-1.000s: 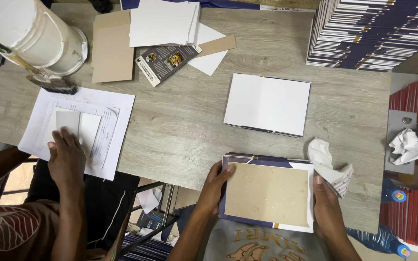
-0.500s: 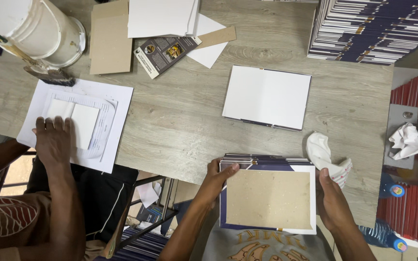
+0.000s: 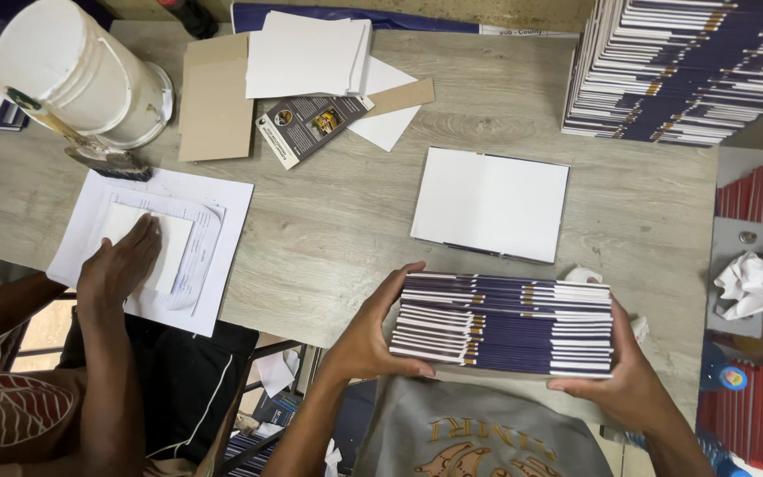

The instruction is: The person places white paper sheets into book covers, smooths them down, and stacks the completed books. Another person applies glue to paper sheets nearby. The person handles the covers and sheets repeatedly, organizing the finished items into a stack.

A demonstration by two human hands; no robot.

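At the far left, a co-worker's hand (image 3: 119,268) presses flat on a small white sheet lying on a larger white paper (image 3: 214,238), below a tipped white plastic bucket (image 3: 72,71). Toward the middle, the person's left hand (image 3: 373,331) clasps the left end of a thick stack of dark blue, white-edged booklets (image 3: 503,324), fingers curled around its side. The stack's long axis runs left to right along the near edge of the grey wooden table (image 3: 346,221), spines facing the person. The right hand (image 3: 624,375) grips the right end from below, so the stack sits squeezed between both hands. Behind it lies an open white book (image 3: 490,203).
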